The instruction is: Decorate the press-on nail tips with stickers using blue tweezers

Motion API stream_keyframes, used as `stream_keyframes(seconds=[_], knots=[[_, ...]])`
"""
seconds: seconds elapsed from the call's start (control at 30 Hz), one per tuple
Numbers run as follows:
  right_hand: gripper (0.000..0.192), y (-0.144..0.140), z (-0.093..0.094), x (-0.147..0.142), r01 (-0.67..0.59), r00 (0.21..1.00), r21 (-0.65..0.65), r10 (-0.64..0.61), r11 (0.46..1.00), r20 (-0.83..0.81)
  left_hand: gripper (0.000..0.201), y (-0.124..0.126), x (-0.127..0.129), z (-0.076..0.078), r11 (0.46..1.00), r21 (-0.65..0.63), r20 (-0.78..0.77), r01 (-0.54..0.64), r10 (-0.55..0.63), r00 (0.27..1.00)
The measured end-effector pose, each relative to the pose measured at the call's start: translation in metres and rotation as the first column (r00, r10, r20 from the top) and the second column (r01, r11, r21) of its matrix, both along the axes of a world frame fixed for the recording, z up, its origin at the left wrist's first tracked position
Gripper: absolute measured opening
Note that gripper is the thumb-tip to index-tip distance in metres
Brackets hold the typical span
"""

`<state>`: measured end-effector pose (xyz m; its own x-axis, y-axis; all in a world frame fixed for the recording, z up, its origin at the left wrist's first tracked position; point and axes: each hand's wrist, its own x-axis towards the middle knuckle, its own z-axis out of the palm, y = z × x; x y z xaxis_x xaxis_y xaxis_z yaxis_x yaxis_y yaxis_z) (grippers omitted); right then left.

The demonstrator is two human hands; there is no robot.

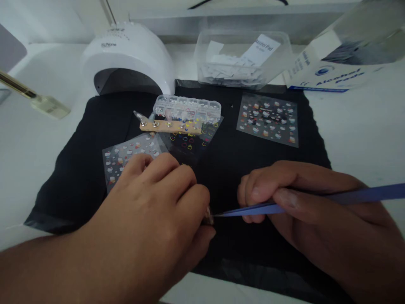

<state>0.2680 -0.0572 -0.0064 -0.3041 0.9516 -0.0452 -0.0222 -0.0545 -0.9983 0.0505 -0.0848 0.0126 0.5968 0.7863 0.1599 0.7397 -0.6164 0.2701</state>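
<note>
- While we pinch a small nail tip [208, 216] between the fingers of our left hand [158, 202], low and near the middle of the black mat [79, 177], the point of the blue tweezers [268, 208] touches it.
- Our right hand [303, 202] holds the tweezers with fingers pressed together around them; whether a sticker sits at the point we cannot tell.
- We judge the decorating to be under way on this one tip, not finished.
- Farther off, a wooden stick [171, 126] carries other nail tips, which look still to be done or set aside.
- Sticker sheets lie around: one [120, 158] under our left knuckles, a dark one [193, 141] beyond, another [268, 119] far right.
- A clear bead box [186, 107], a white nail lamp [126, 59] and an alcohol pad box [335, 71] stand at the far edge of the surface [363, 139].
</note>
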Motion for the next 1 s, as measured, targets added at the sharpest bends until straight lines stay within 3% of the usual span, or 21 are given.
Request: stream_keyframes(seconds=[0.3,0.57,0.83,1.0], knots=[[0.022,0.002,0.000,0.000,-0.004,1.000,-0.001,0.004,1.000,-0.022,0.015,-0.001,-0.003,0.003,1.000,0.031,0.001,-0.001,0.001,1.000],[0.020,0.000,-0.003,0.001,-0.014,1.000,-0.047,0.013,0.999,-0.028,0.012,-0.003,-0.004,0.004,0.996,0.042,0.076,0.084,-0.087,0.993],[0.016,-0.001,-0.002,0.000,-0.002,0.999,-0.073,-0.002,0.997,-0.051,0.009,-0.003,-0.010,0.010,0.999,0.051,0.152,-0.014,0.006,0.988],[0.015,0.000,-0.002,0.000,0.000,0.999,-0.068,-0.004,0.998,-0.048,0.007,-0.002,-0.008,0.011,1.000,0.012,0.080,0.006,-0.007,0.997]])
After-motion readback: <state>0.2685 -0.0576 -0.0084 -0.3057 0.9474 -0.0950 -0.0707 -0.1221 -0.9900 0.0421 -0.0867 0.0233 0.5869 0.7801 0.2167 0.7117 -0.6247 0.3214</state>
